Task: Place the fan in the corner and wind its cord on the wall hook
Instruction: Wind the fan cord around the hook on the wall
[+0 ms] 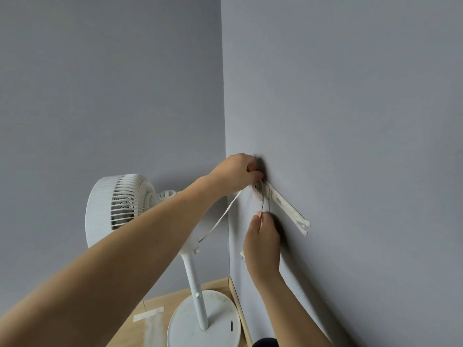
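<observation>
A white pedestal fan (117, 204) stands upright in the corner of two grey walls, its round base (203, 319) on the wooden floor. Its white cord (220, 219) runs from the fan's neck up to a white wall hook (259, 192) on the right-hand wall, where several turns are wound. My left hand (235, 172) presses on the coil at the hook, covering its top. My right hand (263, 239), just below, pinches a strand of cord hanging from the hook. A white plug end (242, 254) sticks out beside my right wrist.
A strip of white tape or bracket (288, 211) slants down the right wall from the hook. A wooden skirting board (238, 306) runs along the right wall. Pale tape patches (147, 316) lie on the floor left of the fan's base.
</observation>
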